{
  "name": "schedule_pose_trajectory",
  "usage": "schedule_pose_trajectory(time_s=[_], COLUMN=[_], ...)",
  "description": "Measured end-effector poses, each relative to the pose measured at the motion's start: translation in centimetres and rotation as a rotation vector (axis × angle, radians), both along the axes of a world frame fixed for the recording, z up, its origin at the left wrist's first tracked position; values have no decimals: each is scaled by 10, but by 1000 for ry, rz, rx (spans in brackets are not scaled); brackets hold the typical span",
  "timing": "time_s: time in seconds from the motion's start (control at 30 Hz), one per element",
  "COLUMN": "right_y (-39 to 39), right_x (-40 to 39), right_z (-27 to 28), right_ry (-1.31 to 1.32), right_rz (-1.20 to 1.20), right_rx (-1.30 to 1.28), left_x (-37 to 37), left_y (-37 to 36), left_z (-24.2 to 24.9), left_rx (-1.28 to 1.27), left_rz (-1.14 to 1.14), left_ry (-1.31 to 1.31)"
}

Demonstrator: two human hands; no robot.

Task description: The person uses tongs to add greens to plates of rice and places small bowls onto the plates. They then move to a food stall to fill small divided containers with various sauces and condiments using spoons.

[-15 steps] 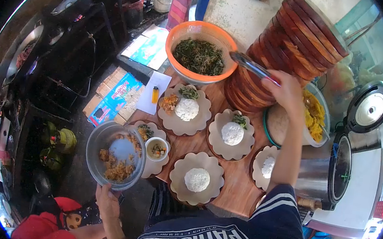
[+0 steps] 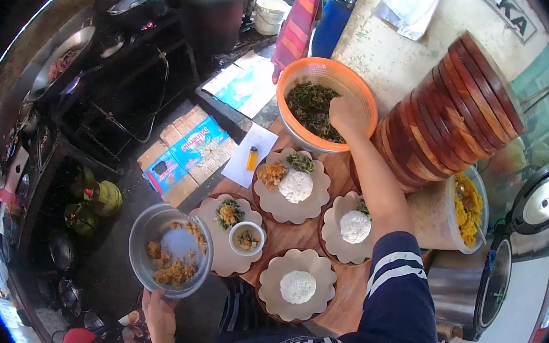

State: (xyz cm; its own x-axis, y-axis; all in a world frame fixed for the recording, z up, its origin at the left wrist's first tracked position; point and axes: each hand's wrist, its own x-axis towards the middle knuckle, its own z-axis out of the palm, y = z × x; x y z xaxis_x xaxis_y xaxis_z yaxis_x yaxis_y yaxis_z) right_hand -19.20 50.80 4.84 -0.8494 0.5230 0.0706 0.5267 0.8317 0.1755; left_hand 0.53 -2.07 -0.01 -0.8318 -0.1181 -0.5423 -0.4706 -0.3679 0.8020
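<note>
My left hand point(image 2: 159, 316) grips the lower rim of a clear plastic bowl point(image 2: 138, 241) with orange-brown crumbly food point(image 2: 173, 266) inside. My right hand point(image 2: 348, 115) is closed and reaches into an orange colander point(image 2: 369, 91) of dark green cooked vegetables point(image 2: 311, 102). The tongs it held a moment earlier are hidden behind the hand. Below the colander, one scalloped paper-lined plate point(image 2: 271, 201) carries rice, greens and orange-brown food. Another plate point(image 2: 340, 244) has rice and some greens, and the nearest plate point(image 2: 273, 290) only rice. The left plate point(image 2: 207, 215) bears greens and a soup cup point(image 2: 246, 238).
Stacked wooden plates point(image 2: 448, 115) lean beside the colander. A tub of yellow food point(image 2: 469, 207) and a rice cooker point(image 2: 457, 295) stand at right. A yellow lighter point(image 2: 252, 159) lies on white paper, near flattened cardboard point(image 2: 187, 153). A stove point(image 2: 123, 91) is at left.
My right hand has moved left with the tongs, from beside the wooden stack into the colander. My left hand still holds the bowl. The view has shifted.
</note>
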Motion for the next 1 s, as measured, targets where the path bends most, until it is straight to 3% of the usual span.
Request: schedule_pose_trajectory(time_s=[0.17, 0.33, 0.4, 0.53, 0.57, 0.73, 0.8, 1.0], right_y=[49, 58, 63, 68, 65, 41, 30, 34], right_x=[6, 59, 77, 81, 80, 85, 79, 51], right_z=[-17, 24, 35, 14, 9, 42, 52, -6], right_ry=[-20, 84, 173, -20, -97, 10, -177, -190], right_rz=[48, -4, -51, -169, -101, -93, -25, 125], right_rx=[-77, -182, -449, -546, -362, -235, -185, 25], left_x=[-5, -10, -12, -11, -11, -10, -9, -7], left_y=[-3, -1, 0, 9, 8, 14, 9, 11], left_z=[0, -1, -2, 0, -3, 5, 1, 7], left_rx=[21, 11, 11, 30, 22, 44, 42, 19], left_rz=[-11, -21, -68, -71, -101, -117, -91, -66], left_ry=[7, -6, 2, 12, 10, 25, 12, -4])
